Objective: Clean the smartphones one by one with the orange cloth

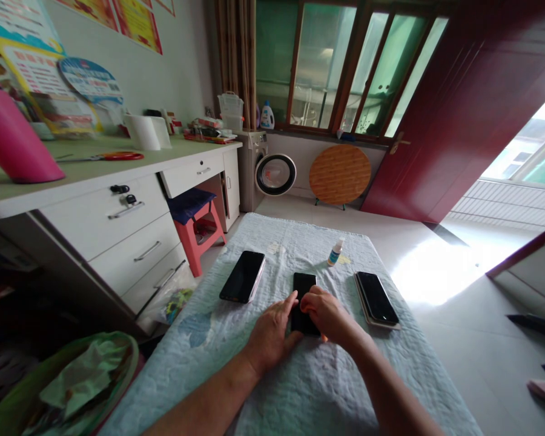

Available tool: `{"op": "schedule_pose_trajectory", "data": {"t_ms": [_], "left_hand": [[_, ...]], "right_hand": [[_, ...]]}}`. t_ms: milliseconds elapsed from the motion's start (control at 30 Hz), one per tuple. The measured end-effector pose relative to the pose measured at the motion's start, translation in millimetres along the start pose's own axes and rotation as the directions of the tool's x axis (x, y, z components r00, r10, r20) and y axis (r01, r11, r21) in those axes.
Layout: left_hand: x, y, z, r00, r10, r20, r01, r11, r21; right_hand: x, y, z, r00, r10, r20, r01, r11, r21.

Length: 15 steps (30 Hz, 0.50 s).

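One middle phone, long axis forward, left hand spread, right hand, grip unclear.

The right hand covers part of the middle smartphone, and its curled fingers conceal whatever may lie beneath them. The left hand overlaps that phone's left edge. A small orange object is mostly hidden under the right wrist. On the far side, the spray bottle's label is too small to read. The pink bottle is cut off at left, both forearms at the near edge.
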<state>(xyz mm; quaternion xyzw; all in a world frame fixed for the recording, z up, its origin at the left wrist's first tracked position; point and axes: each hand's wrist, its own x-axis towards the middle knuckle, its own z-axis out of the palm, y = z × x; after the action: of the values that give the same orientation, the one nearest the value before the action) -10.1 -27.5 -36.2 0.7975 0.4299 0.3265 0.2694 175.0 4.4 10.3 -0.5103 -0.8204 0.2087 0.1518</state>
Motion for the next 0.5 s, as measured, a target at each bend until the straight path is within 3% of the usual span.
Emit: {"op": "schedule_pose_trajectory", "data": {"t_ms": [100,300,367,500], "left_hand": [[-0.2,0.4,0.9,1.000,-0.006,-0.014,0.006,1.000,0.008],[-0.2,1.5,2.1,1.000,0.007,-0.021,-0.007,1.000,0.009],[-0.4,1.0,2.0,1.000,0.020,-0.019,-0.020,1.000,0.019],[-0.8,-0.1,1.5,0.999,0.041,-0.010,-0.041,0.999,0.036]], "right_hand": [[-0.2,-8.7,0.6,0.999,-0.040,0.032,0.039,0.999,0.033],[-2.1,-13.5,-12.6,0.965,-0.132,0.229,0.095,0.982,0.166],[-1.3,-8.5,-12.2,0.972,-0.120,0.205,0.089,0.984,0.154],[2.1,-1.6,-1.3,0.999,-0.041,0.016,0.041,0.999,0.036]]}}
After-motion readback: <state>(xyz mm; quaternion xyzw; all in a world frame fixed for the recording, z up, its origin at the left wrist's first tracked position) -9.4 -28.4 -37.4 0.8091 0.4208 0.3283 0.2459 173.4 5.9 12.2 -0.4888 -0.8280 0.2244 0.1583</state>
